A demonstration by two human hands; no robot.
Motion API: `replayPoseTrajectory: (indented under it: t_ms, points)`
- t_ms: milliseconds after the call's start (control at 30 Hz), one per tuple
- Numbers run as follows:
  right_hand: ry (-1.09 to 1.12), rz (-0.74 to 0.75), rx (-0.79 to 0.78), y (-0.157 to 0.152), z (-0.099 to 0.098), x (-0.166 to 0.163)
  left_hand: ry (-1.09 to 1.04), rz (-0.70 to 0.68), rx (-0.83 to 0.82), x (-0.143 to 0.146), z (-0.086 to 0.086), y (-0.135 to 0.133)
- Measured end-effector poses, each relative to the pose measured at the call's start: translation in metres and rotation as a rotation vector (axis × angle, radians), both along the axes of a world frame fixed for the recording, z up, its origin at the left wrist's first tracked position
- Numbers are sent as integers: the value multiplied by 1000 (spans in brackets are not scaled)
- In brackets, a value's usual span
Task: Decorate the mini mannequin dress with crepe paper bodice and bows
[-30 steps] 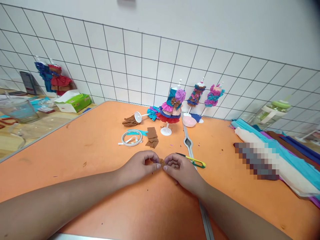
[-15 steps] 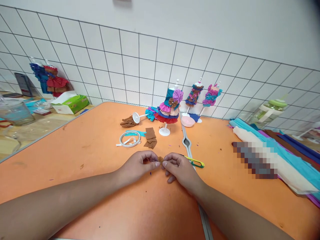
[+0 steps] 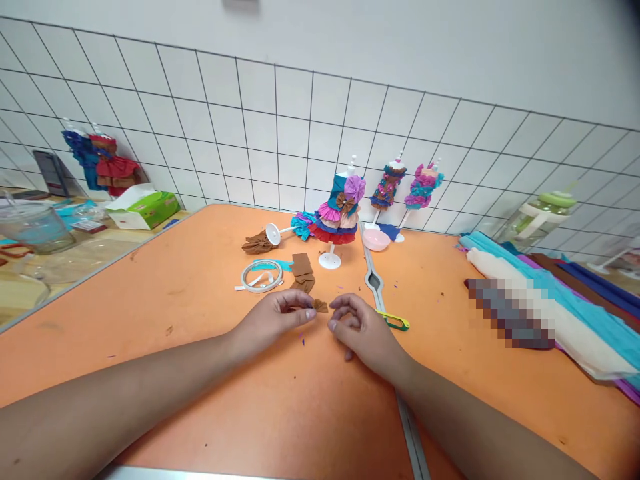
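Between thumb and fingers, my left hand (image 3: 287, 312) pinches a small pleated piece of brown crepe paper (image 3: 321, 306), fanned out to the right. My right hand (image 3: 361, 327) is just right of it, thumb and index finger apart, with a small gap to the paper. Beyond my hands lie flat brown paper pieces (image 3: 302, 265) and a roll of double-sided tape (image 3: 261, 276) with white strips inside it. A mini dress form (image 3: 340, 210) in a layered, ruffled paper dress stands behind them. Beside my right hand is a yellow-green cutter (image 3: 396, 322).
A pink bowl (image 3: 376, 239) sits near the wall by two more dressed forms (image 3: 389, 185). Another form lies tipped over beside a brown paper bundle (image 3: 259, 243). Rolled crepe papers (image 3: 540, 293) and a jug (image 3: 540, 217) are at right, a tissue pack (image 3: 145, 207) at left.
My right hand has let go of the brown crepe paper and moved slightly right. My left hand keeps its pinch, and more of the pleated fan shows.
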State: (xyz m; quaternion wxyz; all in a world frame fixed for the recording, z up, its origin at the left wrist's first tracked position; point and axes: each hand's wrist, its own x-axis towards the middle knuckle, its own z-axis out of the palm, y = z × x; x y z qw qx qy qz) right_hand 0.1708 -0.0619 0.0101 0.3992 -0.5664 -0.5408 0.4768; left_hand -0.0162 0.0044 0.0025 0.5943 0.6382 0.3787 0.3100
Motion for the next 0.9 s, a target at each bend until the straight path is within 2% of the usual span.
replayPoseTrajectory:
  t_ms: [133,267,400,600,767,900]
  points:
    - [-17,54,26,1,-3,-13,-182,-51,-80,3,0,-5]
    - [73,45,72,4,-4,-18,-251,-116,-169,8,-2,-10]
    - [159,48,-11,4,-3,-13,-276,-53,-272,6,-1,-8]
    - [169,113,-81,1,0,-8,-252,-148,-397,2,8,-3]
    - [152,90,-117,2,-2,-7,-155,-166,-320,2,5,-3]
    - [244,105,-146,4,-5,-2,-140,-186,-258,2,5,-4]
